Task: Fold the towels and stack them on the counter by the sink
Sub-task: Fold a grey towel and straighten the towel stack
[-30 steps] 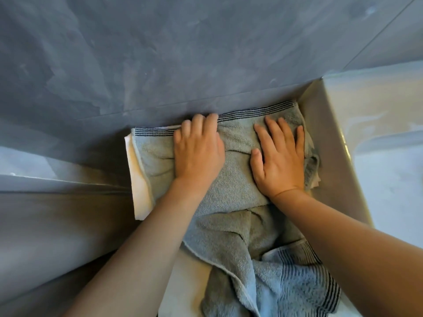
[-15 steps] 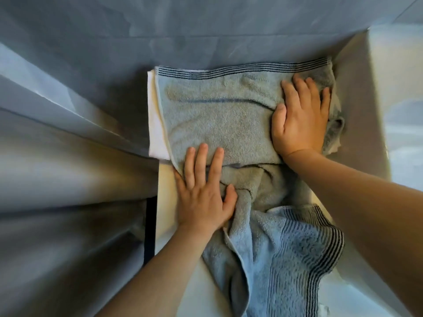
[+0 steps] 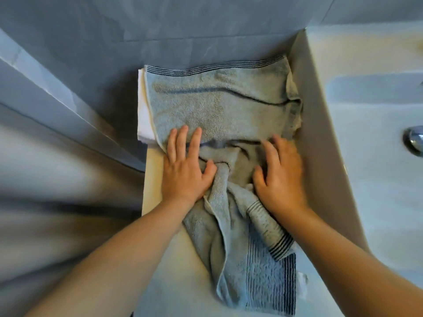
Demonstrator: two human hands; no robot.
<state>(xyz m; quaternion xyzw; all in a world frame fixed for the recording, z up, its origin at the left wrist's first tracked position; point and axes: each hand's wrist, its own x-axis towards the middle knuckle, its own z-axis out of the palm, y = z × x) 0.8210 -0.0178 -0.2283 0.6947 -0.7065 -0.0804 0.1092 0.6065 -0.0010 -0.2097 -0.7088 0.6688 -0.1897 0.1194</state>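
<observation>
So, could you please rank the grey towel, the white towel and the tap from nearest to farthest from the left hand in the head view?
From the left hand:
1. Grey towel, under its fingers.
2. White towel, beneath the grey one, showing at its left edge.
3. Tap, far right, over the sink.

A grey-blue terry towel with dark striped borders [image 3: 219, 106] lies on a pale counter [image 3: 155, 197], its far part spread flat over a folded white towel [image 3: 143, 110] whose edge shows at the left. The left hand [image 3: 185, 170] and right hand [image 3: 280, 175] press flat on its bunched middle. A white sink [image 3: 366, 156] stands just right, with a chrome fitting [image 3: 414, 139].
</observation>
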